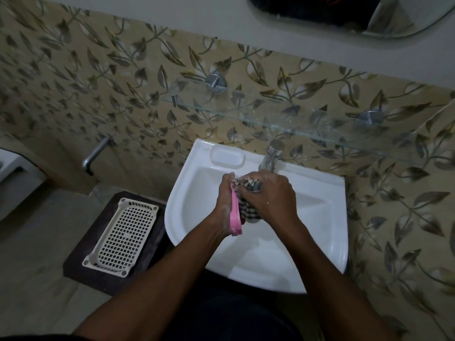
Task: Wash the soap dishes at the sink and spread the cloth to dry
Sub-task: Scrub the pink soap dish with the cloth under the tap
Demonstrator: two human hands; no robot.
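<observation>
One pink soap dish point(235, 219) is in view, held over the bowl of the white sink point(327, 190), left of the bowl's middle. It is turned on edge, so only its thin rim faces the camera. Its long axis runs from the tap point(269, 158) at the back of the sink towards the person at the front, with the near end hanging below the wrist.

The left hand point(224, 196) grips the dish from its left side, fingers curled round the far end. The right hand point(270, 193) is closed round one dark checked cloth point(250, 212) and presses it against the right face of the dish. The cloth is bunched, with a fold showing above the knuckles and another below the palm. Both hands carry flecks of white lather.

The back rim of the sink has one moulded soap recess point(227, 156), left of the tap. Above the sink, one glass shelf point(283, 120) sits on two round metal mounts point(216, 82) point(370, 118). Left of the sink, one cream perforated basket point(123, 232) lies on a dark stand point(78, 262). One metal wall spout point(94, 153) sticks out farther left. A mirror point(344, 16) hangs above the shelf.
</observation>
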